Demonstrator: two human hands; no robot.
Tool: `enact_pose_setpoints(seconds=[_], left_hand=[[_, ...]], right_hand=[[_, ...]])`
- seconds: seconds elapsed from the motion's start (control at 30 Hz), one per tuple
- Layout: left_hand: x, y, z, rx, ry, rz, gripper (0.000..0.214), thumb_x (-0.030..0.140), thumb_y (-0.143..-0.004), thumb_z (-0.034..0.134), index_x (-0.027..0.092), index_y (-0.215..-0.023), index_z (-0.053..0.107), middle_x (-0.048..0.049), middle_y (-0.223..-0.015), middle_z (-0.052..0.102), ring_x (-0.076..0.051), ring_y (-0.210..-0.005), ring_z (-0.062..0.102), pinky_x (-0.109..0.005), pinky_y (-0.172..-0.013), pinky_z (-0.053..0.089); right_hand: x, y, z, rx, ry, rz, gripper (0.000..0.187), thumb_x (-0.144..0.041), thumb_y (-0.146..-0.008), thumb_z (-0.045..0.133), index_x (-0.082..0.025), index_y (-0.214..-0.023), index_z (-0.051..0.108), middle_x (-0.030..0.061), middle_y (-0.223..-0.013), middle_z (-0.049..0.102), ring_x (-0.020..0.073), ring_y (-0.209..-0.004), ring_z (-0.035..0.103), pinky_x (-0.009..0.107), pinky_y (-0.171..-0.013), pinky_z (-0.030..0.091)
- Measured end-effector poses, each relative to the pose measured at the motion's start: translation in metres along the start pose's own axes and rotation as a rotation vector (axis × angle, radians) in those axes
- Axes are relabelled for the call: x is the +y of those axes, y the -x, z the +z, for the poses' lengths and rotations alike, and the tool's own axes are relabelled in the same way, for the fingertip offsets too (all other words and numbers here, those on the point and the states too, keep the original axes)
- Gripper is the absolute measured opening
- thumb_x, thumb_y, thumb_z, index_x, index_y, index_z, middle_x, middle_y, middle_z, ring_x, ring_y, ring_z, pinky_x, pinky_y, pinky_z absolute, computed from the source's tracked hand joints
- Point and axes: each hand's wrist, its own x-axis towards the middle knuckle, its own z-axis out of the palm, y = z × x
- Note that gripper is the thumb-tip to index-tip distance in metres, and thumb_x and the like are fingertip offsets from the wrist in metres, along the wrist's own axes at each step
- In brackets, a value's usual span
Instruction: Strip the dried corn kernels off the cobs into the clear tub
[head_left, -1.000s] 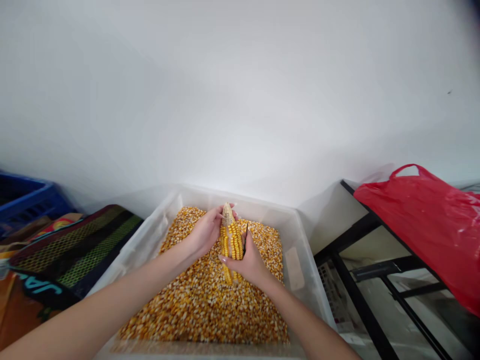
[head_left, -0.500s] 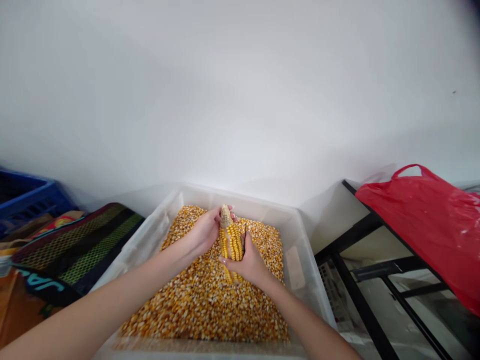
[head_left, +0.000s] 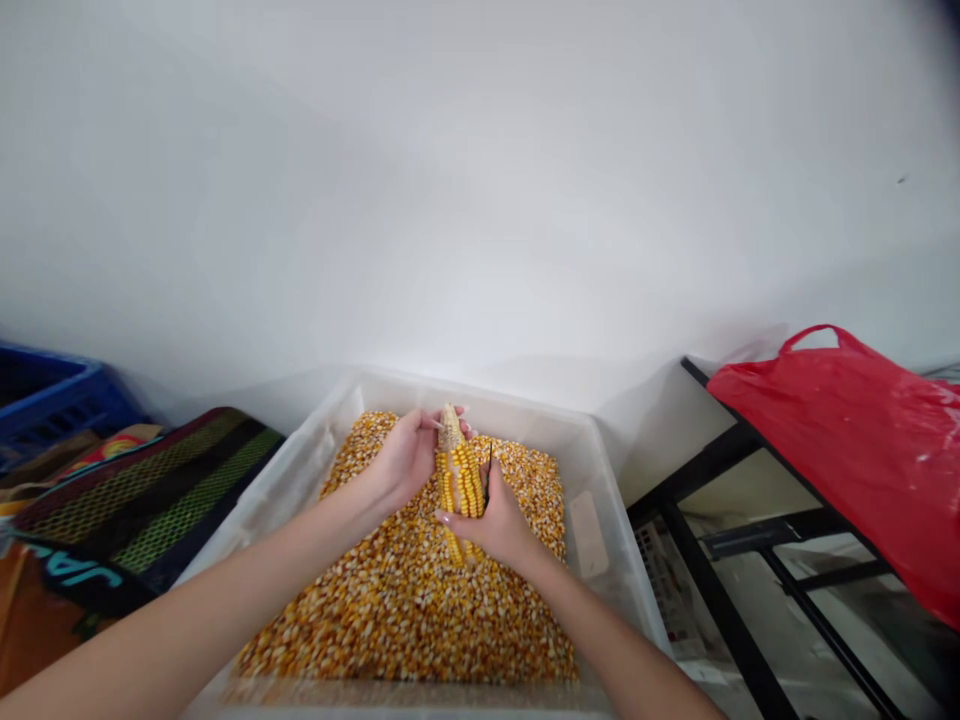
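- Nearest: loose dried corn kernels (head_left: 405, 625), a deep orange-yellow bed filling the tub, from the near wall to the far wall. Both forearms reach in over the near edge, converging from near left and near right.
- Right hand (head_left: 501, 528): curled around the near half of the corn cob, fingers bent, thumb side to the far right. A thin dark sliver (head_left: 489, 476) stands up between this hand and the cob; it could be a blade or a pick, hard to tell at this size, and its grip is hidden.
- Left hand (head_left: 405, 462): cupped around the far end of the cob, fingers wrapped over to its far side. The hands are close but not pressed together, with the kernelled face of the cob showing between them.
- Corn cob (head_left: 459, 480): held over the middle of the tub, long axis running near to far, almost straight, with a slight lean. Pale bare tip far, partly stripped rows of kernels along the middle. Left hand is nearer the tip, right hand nearer the lower end. Whether that end touches the bed, cannot tell.
- Room: wide open bed on both sides and toward the near wall — far less toward the far wall.
- Clear plastic tub (head_left: 609, 545): its right wall stands well off the right hand, its left wall well off the left.
- Left of the tub: patterned woven mat (head_left: 154, 505), blue plastic crate (head_left: 52, 405) beyond.
- Right of the tub: red plastic bag (head_left: 847, 455) on a black metal frame (head_left: 716, 590).
- Farthest: plain white wall (head_left: 480, 180).
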Motion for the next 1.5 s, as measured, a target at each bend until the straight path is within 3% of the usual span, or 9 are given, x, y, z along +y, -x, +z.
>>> enact_pose_setpoints(seconds=[0.3, 0.57, 0.8, 0.97, 1.17, 1.5], left_hand=[[-0.001, -0.001, -0.004, 0.027, -0.053, 0.006, 0.027, 0.011, -0.062, 0.039, 0.012, -0.083, 0.056, -0.0064, -0.067, 0.060, -0.018, -0.066, 0.059, -0.030, -0.063, 0.048], [-0.008, -0.001, -0.006, 0.086, -0.157, 0.014, 0.028, 0.003, -0.048, 0.040, 0.014, -0.070, 0.054, -0.0008, -0.059, 0.055, -0.012, -0.058, 0.053, -0.024, -0.060, 0.043], [0.003, 0.002, -0.002, -0.049, -0.016, -0.032, 0.030, 0.020, -0.066, 0.043, 0.011, -0.090, 0.058, -0.0086, -0.075, 0.062, -0.021, -0.075, 0.059, -0.035, -0.070, 0.045], [0.004, 0.001, -0.002, -0.031, -0.202, 0.054, 0.031, 0.026, -0.072, 0.045, 0.014, -0.099, 0.055, -0.0079, -0.088, 0.064, -0.020, -0.086, 0.058, -0.034, -0.080, 0.042], [0.007, -0.006, -0.010, -0.014, -0.492, 0.158, 0.033, 0.023, -0.074, 0.043, 0.018, -0.104, 0.055, -0.0083, -0.096, 0.063, -0.021, -0.088, 0.058, -0.034, -0.075, 0.041], [0.014, -0.008, -0.015, -0.112, -0.576, 0.167, 0.029, 0.015, -0.072, 0.048, 0.018, -0.100, 0.056, -0.0087, -0.100, 0.063, -0.021, -0.092, 0.058, -0.033, -0.079, 0.043]], right_hand=[[-0.003, 0.003, 0.001, -0.028, 0.032, 0.028, 0.063, -0.041, -0.058, 0.072, -0.020, -0.105, 0.036, 0.0030, -0.097, 0.056, 0.0154, -0.084, 0.055, 0.026, -0.070, 0.045], [-0.002, 0.004, 0.001, -0.044, 0.115, 0.016, 0.060, -0.043, -0.056, 0.071, -0.019, -0.099, 0.038, 0.0021, -0.090, 0.056, 0.0160, -0.080, 0.054, 0.027, -0.067, 0.044], [-0.003, 0.001, 0.001, -0.007, 0.040, 0.013, 0.061, -0.041, -0.057, 0.072, -0.020, -0.102, 0.036, 0.0007, -0.092, 0.055, 0.0139, -0.078, 0.054, 0.024, -0.064, 0.043], [-0.009, 0.002, -0.001, 0.053, 0.149, 0.001, 0.056, -0.043, -0.059, 0.069, -0.020, -0.100, 0.037, 0.0002, -0.088, 0.057, 0.0140, -0.073, 0.055, 0.024, -0.060, 0.042], [-0.013, 0.001, -0.007, 0.097, 0.383, -0.031, 0.048, -0.044, -0.061, 0.065, -0.020, -0.092, 0.039, 0.0000, -0.079, 0.056, 0.0149, -0.066, 0.053, 0.024, -0.055, 0.037], [-0.009, -0.004, -0.016, 0.105, 0.625, -0.076, 0.041, -0.045, -0.066, 0.059, -0.019, -0.091, 0.041, 0.0028, -0.079, 0.057, 0.0184, -0.068, 0.054, 0.028, -0.058, 0.038]])
